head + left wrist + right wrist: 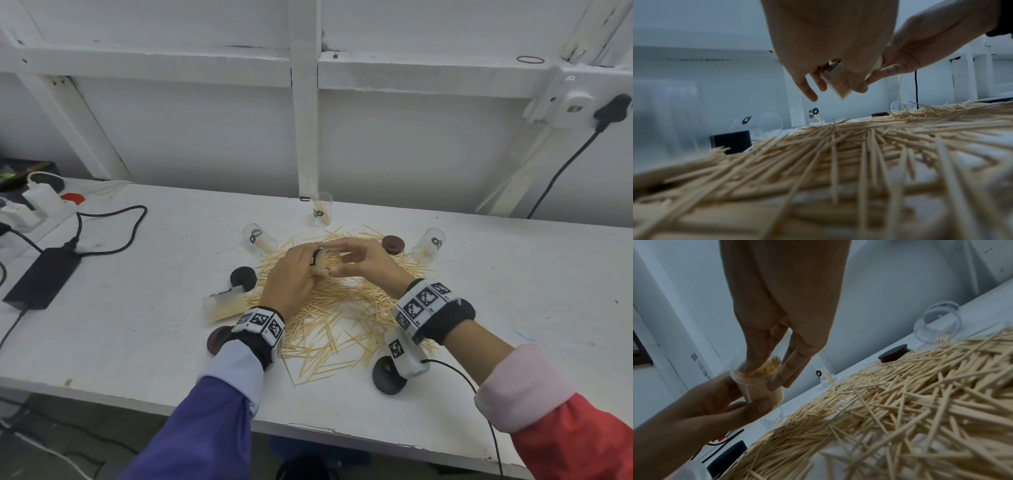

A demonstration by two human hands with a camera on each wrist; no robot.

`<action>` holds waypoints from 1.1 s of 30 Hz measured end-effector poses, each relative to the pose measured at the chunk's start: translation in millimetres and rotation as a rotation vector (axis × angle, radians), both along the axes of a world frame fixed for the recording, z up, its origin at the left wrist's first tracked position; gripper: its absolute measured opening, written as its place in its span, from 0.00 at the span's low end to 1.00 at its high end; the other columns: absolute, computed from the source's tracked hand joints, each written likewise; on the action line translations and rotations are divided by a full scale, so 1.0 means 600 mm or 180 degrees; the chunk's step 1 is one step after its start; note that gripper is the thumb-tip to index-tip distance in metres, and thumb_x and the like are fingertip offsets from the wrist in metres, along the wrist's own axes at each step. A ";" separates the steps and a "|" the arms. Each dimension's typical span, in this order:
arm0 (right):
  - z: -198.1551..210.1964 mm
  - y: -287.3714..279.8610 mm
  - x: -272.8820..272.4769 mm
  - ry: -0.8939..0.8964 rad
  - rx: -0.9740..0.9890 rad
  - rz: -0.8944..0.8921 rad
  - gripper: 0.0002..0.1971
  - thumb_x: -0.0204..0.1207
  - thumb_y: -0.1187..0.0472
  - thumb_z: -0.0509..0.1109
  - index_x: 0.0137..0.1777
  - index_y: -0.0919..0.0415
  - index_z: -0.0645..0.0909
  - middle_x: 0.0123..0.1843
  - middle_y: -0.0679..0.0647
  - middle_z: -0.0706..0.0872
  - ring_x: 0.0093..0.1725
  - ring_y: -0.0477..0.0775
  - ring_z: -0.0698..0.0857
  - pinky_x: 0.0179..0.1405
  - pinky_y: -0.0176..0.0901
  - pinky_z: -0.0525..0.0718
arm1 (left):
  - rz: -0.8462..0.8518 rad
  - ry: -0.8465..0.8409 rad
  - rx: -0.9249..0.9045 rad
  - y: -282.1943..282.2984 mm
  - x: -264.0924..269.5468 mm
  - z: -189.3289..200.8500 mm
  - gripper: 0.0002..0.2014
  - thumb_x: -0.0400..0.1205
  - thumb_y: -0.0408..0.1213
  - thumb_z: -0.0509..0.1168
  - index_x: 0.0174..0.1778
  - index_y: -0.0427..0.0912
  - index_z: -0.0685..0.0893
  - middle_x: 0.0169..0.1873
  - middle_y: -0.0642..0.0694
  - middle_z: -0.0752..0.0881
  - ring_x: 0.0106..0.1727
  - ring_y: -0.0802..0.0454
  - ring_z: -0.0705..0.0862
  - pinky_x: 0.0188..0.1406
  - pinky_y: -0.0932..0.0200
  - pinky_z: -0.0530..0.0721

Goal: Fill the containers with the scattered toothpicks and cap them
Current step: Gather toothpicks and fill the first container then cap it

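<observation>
My left hand [291, 277] grips a clear container [318, 265] packed with toothpicks, lifted above the pile of loose toothpicks [342, 308]. In the right wrist view the container [760, 386] is tilted with its mouth open, and the left hand [701, 402] wraps round its base. My right hand [777, 313] pinches the rim: one digit tip rests on the toothpick ends inside and two fingers lie against the outer wall. The left wrist view shows the same container [840, 84] between both hands. No cap is on it.
A filled container [222, 305] lies at the pile's left. Emptier ones lie at back left [258, 238] and back right [430, 245], and another stands upright [322, 209]. Caps lie around the pile [393, 244], [243, 278], [217, 339], [387, 375]. Chargers and cables [44, 270] sit far left.
</observation>
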State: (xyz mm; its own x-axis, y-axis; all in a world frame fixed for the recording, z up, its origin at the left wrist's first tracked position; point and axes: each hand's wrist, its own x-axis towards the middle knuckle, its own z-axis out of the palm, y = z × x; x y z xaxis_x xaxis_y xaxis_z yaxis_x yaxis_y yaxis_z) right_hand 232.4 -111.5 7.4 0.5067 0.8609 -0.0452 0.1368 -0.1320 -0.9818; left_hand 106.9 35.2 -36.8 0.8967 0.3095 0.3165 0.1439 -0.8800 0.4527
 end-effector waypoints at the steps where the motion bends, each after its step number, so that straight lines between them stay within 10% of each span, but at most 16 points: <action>1: 0.001 0.000 0.000 0.0034 0.0025 -0.0034 0.24 0.67 0.70 0.80 0.64 0.60 0.84 0.59 0.53 0.88 0.51 0.47 0.88 0.46 0.33 0.84 | -0.0038 0.0001 -0.0006 -0.001 0.000 0.002 0.26 0.81 0.42 0.69 0.75 0.42 0.72 0.69 0.46 0.79 0.69 0.50 0.76 0.64 0.51 0.79; 9: 0.006 -0.004 0.031 0.0034 -0.0269 -0.0234 0.18 0.74 0.60 0.77 0.64 0.60 0.82 0.55 0.59 0.87 0.51 0.53 0.89 0.42 0.46 0.91 | 0.0001 0.0136 -0.0003 -0.003 0.000 -0.005 0.27 0.81 0.45 0.70 0.74 0.43 0.73 0.66 0.48 0.81 0.66 0.50 0.77 0.58 0.54 0.78; 14: 0.001 -0.027 0.075 -0.1692 -0.1504 -0.0187 0.16 0.73 0.60 0.78 0.59 0.56 0.83 0.58 0.56 0.86 0.49 0.48 0.83 0.44 0.40 0.82 | 0.0047 0.0242 -0.0063 0.001 0.002 -0.010 0.26 0.80 0.46 0.70 0.74 0.45 0.73 0.64 0.49 0.81 0.64 0.50 0.78 0.57 0.52 0.80; 20: -0.022 -0.057 0.078 -0.2402 -0.3011 0.0664 0.50 0.61 0.43 0.83 0.81 0.52 0.62 0.77 0.54 0.67 0.76 0.58 0.68 0.72 0.59 0.73 | 0.0059 0.0383 -0.0040 0.004 0.005 -0.017 0.26 0.80 0.49 0.69 0.73 0.47 0.73 0.63 0.50 0.82 0.63 0.50 0.78 0.53 0.49 0.82; 28: -0.035 -0.053 0.067 -0.2676 -0.2282 0.0567 0.36 0.70 0.52 0.79 0.77 0.51 0.69 0.73 0.52 0.77 0.70 0.53 0.76 0.65 0.51 0.78 | 0.0048 0.0447 -0.0079 0.005 0.005 -0.021 0.27 0.79 0.53 0.69 0.72 0.48 0.73 0.62 0.51 0.81 0.63 0.51 0.78 0.50 0.51 0.81; 33: -0.033 -0.061 0.077 -0.2697 -0.2702 0.0733 0.49 0.61 0.43 0.83 0.81 0.51 0.63 0.77 0.52 0.70 0.75 0.57 0.70 0.70 0.56 0.74 | 0.0082 0.0495 -0.0106 0.006 0.005 -0.023 0.27 0.79 0.53 0.68 0.72 0.49 0.73 0.61 0.52 0.82 0.62 0.52 0.79 0.50 0.49 0.82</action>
State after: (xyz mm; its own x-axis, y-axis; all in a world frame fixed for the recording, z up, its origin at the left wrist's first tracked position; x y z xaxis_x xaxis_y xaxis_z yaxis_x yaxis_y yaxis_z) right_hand 278.5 -148.4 -12.5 0.4882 0.7922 -0.3661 0.7965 -0.5760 -0.1842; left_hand 110.2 38.9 -50.4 0.9257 0.3411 0.1635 0.2370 -0.8599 0.4521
